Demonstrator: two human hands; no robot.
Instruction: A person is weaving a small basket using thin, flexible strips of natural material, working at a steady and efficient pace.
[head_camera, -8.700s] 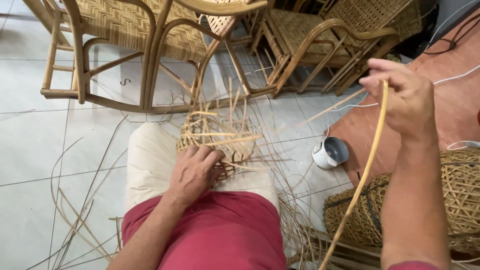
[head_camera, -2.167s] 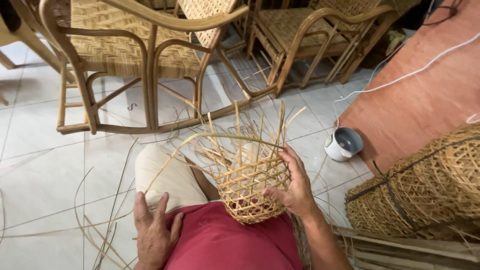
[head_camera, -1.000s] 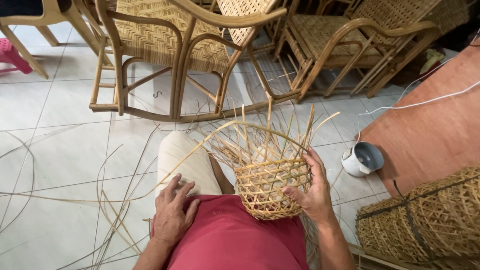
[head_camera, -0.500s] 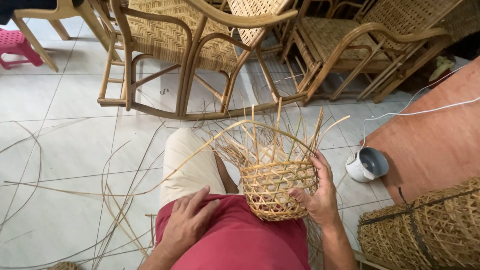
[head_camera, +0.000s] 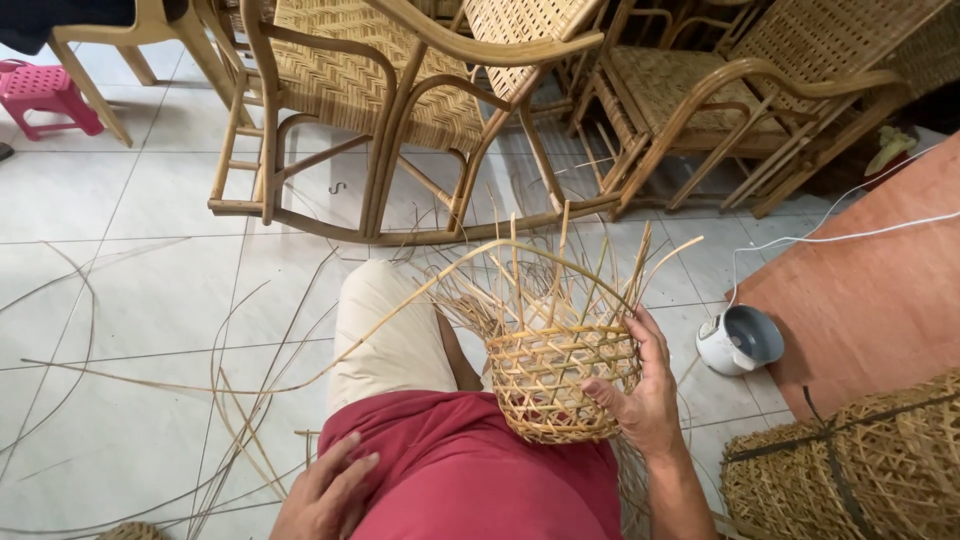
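Right hand cupped around the side of a small half-woven basket, fingers spread against the open lattice weave, thumb near the lower wall; basket upright on the lap, resting on the red shorts, just beside the knee of the cream-covered leg; loose uprights fanning out of the basket's unfinished rim, one long strand arching over the top from left to right. Left hand flat on the left thigh, fingers loosely open, gripping nothing, well apart from the basket. Long thin cane strips scattered over the white tiled floor to the left, some trailing up toward the basket. Cane rocking chair with woven seat and back straight ahead, more woven chairs behind it to the right. Small white pot with a bluish inside on the floor to the right of the basket, near a red-brown board crossed by a white cord. Larger woven baskets, bundled together, at the lower right corner. Pink plastic stool at the far upper left.
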